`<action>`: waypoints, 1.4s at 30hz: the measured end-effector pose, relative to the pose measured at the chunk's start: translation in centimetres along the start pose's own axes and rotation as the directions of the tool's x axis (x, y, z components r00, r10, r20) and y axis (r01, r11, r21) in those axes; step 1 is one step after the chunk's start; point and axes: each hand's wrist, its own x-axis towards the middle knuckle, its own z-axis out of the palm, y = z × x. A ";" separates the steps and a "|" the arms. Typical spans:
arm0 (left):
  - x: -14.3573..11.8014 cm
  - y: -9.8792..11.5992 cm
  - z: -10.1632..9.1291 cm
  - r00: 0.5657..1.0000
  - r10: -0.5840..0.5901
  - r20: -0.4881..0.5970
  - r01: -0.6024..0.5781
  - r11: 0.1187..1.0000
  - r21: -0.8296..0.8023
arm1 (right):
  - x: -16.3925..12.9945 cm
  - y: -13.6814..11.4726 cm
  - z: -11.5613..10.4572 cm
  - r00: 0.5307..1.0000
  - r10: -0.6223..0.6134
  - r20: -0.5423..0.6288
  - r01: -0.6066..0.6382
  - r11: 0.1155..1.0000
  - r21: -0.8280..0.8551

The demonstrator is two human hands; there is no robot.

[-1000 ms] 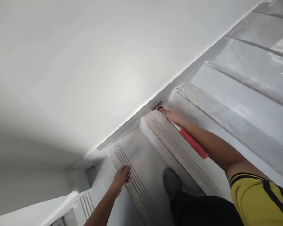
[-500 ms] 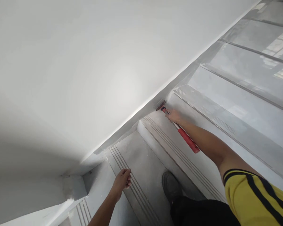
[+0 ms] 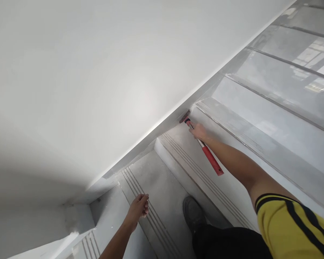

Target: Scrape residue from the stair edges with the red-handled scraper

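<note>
My right hand (image 3: 198,131) is closed around the metal shaft of a scraper (image 3: 212,160), close to its head. The red grip of the scraper points back toward me, free of the hand. Its dark, stained blade head (image 3: 184,116) lies against the grey skirting (image 3: 166,129), in the corner where tread, riser and wall meet. My left hand (image 3: 138,207) hovers over a lower grooved step, its fingers curled in with nothing showing in them.
Grey stairs (image 3: 243,118) climb to the upper right beside a white wall (image 3: 97,72). Grooves run along the step edges. My dark shoe (image 3: 193,212) rests on the step below the scraper. A wall corner (image 3: 81,217) juts out at lower left.
The scraper's head has slid slightly up along the skirting, nearer the riser, and its red grip has swung a little left. My left hand has hardly moved.
</note>
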 end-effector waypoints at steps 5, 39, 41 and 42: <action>-0.1 0.3 0.2 1.000 0.006 0.025 -0.006 1.000 -0.018 | -0.9 -0.7 -0.4 0.999 -0.037 -0.010 0.037 0.999 -0.015; -1.7 0.0 0.7 1.000 -0.002 -0.029 0.001 1.000 -0.029 | 1.2 0.7 1.5 0.991 0.053 -0.122 -0.083 0.963 -0.257; -1.7 0.0 0.8 1.000 -0.003 -0.013 0.002 0.999 -0.039 | 1.4 0.6 1.2 0.989 0.077 -0.127 -0.107 0.961 -0.255; -1.7 0.0 0.9 1.000 -0.001 -0.006 0.000 0.999 -0.042 | 1.5 0.6 1.1 0.988 0.080 -0.131 -0.111 0.961 -0.255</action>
